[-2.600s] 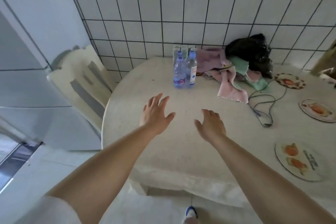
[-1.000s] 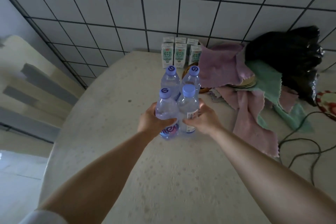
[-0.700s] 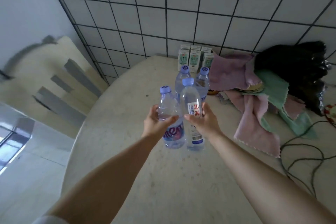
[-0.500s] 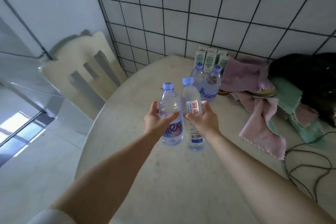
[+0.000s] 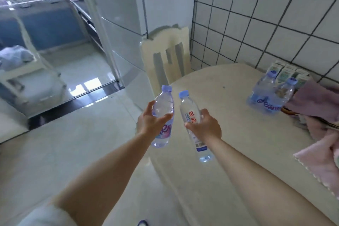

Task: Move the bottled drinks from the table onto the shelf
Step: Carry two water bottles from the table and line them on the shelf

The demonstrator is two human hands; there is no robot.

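My left hand (image 5: 149, 124) grips a clear water bottle (image 5: 163, 104) with a pale blue cap and a pink and blue label, held in the air past the table's left edge. My right hand (image 5: 206, 127) grips a slimmer bottle (image 5: 189, 110) with red characters on a white label, tilted over the table's near left part. Two more blue-capped bottles (image 5: 266, 93) stand together on the round cream table (image 5: 229, 134) at its far right, close to the tiled wall. No shelf can be made out in this view.
Small drink cartons (image 5: 286, 71) line the wall behind the standing bottles. Pink cloths (image 5: 319, 113) lie on the table's right side. A cream chair (image 5: 168, 58) stands against the table's far left edge, beside a white fridge (image 5: 124, 24). Glossy floor (image 5: 55, 143) spreads to the left.
Both hands took a bottle each from the group and lifted them off the table. The view has swung left, bringing the fridge, floor and a far room into sight.
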